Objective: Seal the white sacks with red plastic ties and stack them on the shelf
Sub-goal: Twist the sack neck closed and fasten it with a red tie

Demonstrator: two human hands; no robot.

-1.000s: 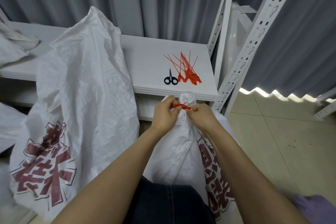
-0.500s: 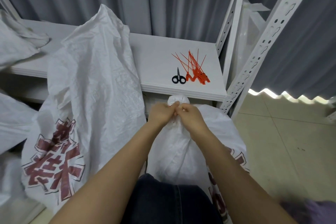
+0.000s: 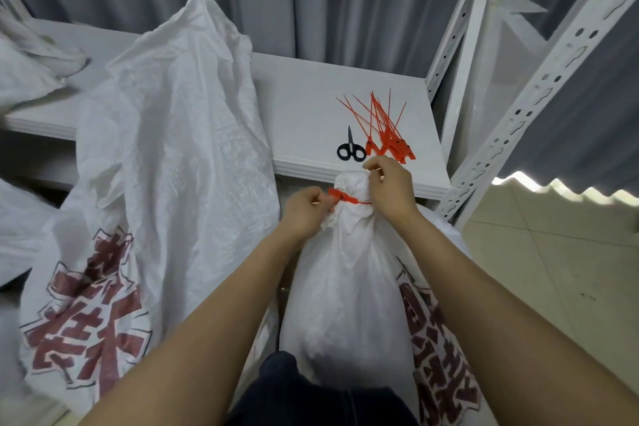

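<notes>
A white sack (image 3: 349,290) with red print stands between my knees, its neck gathered into a bunch. A red plastic tie (image 3: 345,199) runs round that neck. My left hand (image 3: 306,209) pinches the tie's tag end at the left of the neck. My right hand (image 3: 389,188) grips the bunched top of the sack from the right, fingers curled over it. A pile of spare red ties (image 3: 387,135) lies on the white shelf (image 3: 304,107) just beyond.
A taller, unsealed white sack (image 3: 166,162) leans against the shelf at the left. Black scissors (image 3: 351,150) lie beside the spare ties. Perforated white shelf posts (image 3: 518,107) rise at the right, with tiled floor (image 3: 553,270) beyond. More sacks sit at far left.
My hands have drawn apart from the neck's middle. The left hand has pulled the tie's end out to the left, and the right has shifted up onto the bunched top.
</notes>
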